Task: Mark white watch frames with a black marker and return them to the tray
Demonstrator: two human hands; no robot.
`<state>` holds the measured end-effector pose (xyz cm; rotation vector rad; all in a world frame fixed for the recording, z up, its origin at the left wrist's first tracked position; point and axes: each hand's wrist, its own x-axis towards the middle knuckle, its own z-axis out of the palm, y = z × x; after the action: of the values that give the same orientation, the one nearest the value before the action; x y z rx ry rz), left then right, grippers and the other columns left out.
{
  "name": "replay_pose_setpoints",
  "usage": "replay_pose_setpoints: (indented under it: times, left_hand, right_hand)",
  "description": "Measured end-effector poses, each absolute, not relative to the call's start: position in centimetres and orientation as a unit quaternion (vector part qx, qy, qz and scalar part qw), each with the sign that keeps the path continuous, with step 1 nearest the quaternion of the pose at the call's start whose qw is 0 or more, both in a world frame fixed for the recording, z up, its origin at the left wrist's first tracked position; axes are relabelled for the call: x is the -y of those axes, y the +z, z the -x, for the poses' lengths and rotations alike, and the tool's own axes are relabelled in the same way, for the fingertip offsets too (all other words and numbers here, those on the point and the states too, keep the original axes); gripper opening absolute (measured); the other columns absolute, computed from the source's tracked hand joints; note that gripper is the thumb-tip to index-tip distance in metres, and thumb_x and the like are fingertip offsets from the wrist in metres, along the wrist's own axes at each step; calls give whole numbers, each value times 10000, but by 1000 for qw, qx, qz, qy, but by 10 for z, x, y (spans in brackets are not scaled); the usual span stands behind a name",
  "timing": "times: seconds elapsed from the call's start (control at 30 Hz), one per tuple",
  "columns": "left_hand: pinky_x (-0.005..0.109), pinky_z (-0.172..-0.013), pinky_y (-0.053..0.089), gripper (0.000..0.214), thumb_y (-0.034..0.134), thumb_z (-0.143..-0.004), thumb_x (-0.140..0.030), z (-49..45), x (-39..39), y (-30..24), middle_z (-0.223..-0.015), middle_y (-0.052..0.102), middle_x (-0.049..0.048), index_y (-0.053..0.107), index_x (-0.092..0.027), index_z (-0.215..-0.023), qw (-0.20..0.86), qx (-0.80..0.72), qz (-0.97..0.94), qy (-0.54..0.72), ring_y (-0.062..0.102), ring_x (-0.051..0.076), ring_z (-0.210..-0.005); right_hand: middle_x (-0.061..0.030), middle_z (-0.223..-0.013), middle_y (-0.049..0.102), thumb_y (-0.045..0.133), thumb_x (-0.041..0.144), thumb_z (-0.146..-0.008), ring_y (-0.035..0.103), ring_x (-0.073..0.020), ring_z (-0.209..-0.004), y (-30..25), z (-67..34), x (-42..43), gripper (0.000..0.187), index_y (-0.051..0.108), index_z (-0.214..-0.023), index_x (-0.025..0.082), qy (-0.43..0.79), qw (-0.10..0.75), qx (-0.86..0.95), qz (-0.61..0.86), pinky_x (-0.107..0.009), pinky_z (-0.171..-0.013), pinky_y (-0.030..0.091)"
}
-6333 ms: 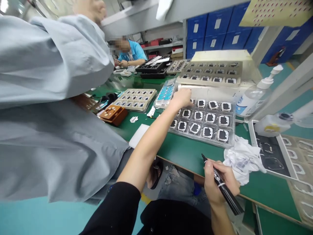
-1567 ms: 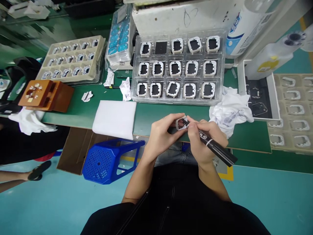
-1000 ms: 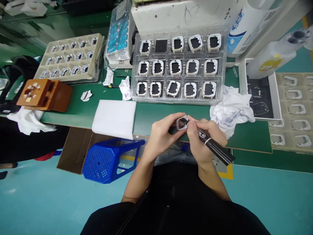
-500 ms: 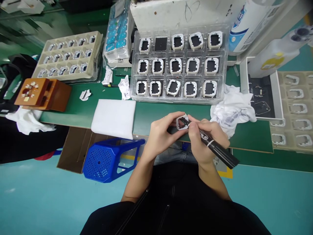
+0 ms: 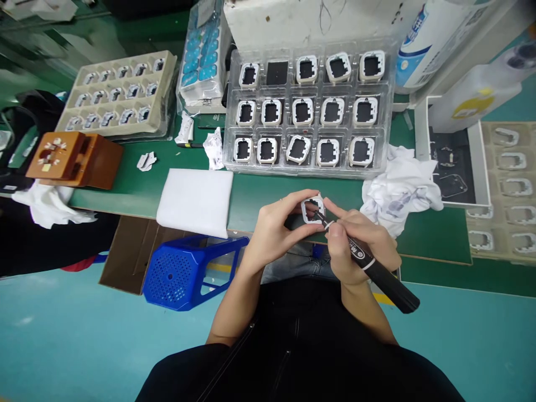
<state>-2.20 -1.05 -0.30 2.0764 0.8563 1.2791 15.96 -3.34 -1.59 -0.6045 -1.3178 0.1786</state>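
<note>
Between the thumb and fingers of my left hand (image 5: 278, 226) is a small white square frame (image 5: 305, 211) with rounded corners and a notched opening. My right hand (image 5: 362, 240) grips a black marker pen (image 5: 383, 273), its butt pointing down and to the right. The pen's tip meets or lies very close to the frame's right inner edge; exact contact is hard to make out. Beyond my hands, a clear plastic tray (image 5: 310, 172) carries rows of similar white frames, and one pocket in its back row shows only black lining.
A white foam sheet (image 5: 195, 201) lies left of my hands, a crumpled white cloth (image 5: 391, 190) to the right. Further left stand an orange-brown block fixture (image 5: 98, 164) and a beige tray (image 5: 121, 129) of parts. A blue stool (image 5: 171, 276) sits below the bench edge. Bottles (image 5: 477, 100) stand at right.
My right hand has shifted slightly right and down, and the pen has drawn back a little, its butt now lower. The left hand and the frame stay nearly in place.
</note>
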Motion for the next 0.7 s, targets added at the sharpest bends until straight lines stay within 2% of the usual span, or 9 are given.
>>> replay_pose_setpoints:
  times: [0.33,0.53,0.63,0.7]
  left_hand:
    - [294,-1093,707,522,898,-1171,-287,24,8,-2,-1589,833,136,725,-245,-1662,270,-319,-785,457,875,184,-1206]
    - [267,-1135,706,547,976,-1112,-331,22,8,-4,-1491,876,106,757,-227,-1602,261,-323,-781,467,899,207,-1268]
    - [236,-1134,705,542,1001,-1077,-299,19,9,-5,-1437,892,84,781,-211,-1565,235,-325,-776,488,907,180,-1220]
    - [226,-1135,703,537,1000,-1072,-284,18,10,-6,-1446,891,86,791,-199,-1560,213,-328,-777,493,905,174,-1229]
  right_hand:
    - [20,-891,694,785,-36,-1006,664,-123,-703,-13,-160,33,235,717,-1139,145,57,740,619,257,-534,-951,850]
    - [36,-886,705,787,-15,-1018,629,-111,-703,-17,-157,33,233,715,-1139,171,88,746,598,279,-562,-1012,840]
    - [25,-905,745,793,5,-1030,701,-132,-733,-20,-156,34,210,726,-1124,180,101,752,583,291,-552,-1032,834]
    - [13,-903,765,806,37,-1055,821,-188,-817,-21,-155,35,180,739,-1112,194,104,746,579,311,-503,-994,830]
